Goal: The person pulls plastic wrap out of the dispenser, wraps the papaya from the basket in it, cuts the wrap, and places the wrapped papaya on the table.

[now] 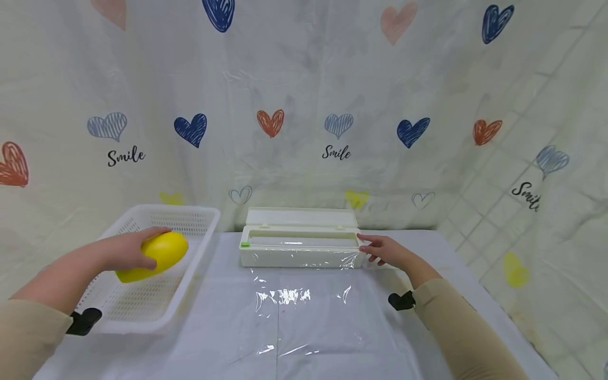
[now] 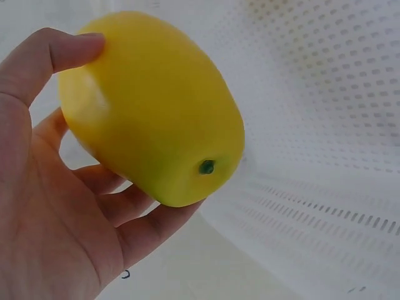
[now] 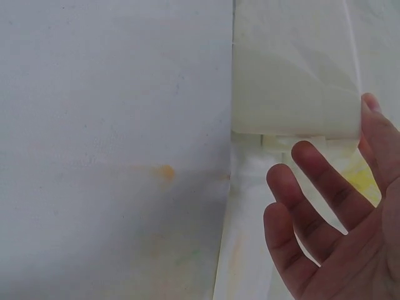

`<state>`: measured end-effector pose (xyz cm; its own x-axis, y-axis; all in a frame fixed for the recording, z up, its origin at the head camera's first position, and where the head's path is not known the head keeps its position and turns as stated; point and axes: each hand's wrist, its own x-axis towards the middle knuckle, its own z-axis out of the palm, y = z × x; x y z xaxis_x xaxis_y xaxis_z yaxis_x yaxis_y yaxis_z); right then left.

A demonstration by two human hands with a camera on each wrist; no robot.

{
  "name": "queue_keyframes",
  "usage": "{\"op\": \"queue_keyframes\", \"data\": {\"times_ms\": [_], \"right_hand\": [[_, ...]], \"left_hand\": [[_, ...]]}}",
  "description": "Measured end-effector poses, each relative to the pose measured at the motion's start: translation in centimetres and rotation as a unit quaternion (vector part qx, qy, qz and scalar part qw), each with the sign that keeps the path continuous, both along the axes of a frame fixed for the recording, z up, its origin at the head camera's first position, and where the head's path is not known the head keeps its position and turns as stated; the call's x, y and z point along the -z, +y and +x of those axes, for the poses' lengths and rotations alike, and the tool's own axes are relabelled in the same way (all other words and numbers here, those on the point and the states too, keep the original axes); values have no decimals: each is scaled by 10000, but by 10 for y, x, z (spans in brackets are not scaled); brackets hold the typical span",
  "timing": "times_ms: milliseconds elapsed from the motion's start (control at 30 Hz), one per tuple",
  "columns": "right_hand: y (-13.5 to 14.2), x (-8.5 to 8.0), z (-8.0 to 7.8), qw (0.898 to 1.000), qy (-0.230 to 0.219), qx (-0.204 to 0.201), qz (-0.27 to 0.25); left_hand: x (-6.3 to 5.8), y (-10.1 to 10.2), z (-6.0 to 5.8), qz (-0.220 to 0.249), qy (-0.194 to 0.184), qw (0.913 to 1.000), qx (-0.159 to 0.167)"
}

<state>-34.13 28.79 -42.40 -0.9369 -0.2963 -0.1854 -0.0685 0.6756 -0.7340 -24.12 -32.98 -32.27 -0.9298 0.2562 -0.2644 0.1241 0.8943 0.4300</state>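
Note:
My left hand (image 1: 130, 252) grips a yellow mango (image 1: 163, 252) inside the white perforated basket, its thumb and fingers wrapped round the fruit. Seen from the left wrist, the mango (image 2: 156, 106) is smooth and greenish near one end, where a small dark green stem spot shows. A long white cling-film dispenser box (image 1: 301, 257) lies at the back of the table, its lid (image 1: 301, 217) raised. My right hand (image 1: 389, 252) reaches its right end, fingertips touching the corner. In the right wrist view, the other fingers (image 3: 290, 187) are spread loosely beside the box end (image 3: 300, 94).
The white basket (image 1: 211, 232) stands on the left of the table, which has a glossy, creased plastic cover (image 1: 332, 327). Behind the table hangs a pale sheet (image 1: 294, 79) printed with hearts and words. A green slider (image 1: 245, 244) sits at the box's left end.

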Motion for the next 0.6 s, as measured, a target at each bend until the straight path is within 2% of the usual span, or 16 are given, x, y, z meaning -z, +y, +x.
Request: {"op": "queue_keyframes", "data": {"times_ms": [167,300,433,600], "right_hand": [[1,2,0,10000,-22,21,-10],[1,2,-1,10000,-43,35,-27],[0,3,-2,9999,-65,110,-46],[-3,2,0,9997,-142,199,-13]], "left_hand": [[-8,10,-1,-35,502,9986,177],[-16,33,2,17,873,9956,351],[-20,61,3,117,1004,9935,519],[-12,93,0,331,948,9918,793]]}}
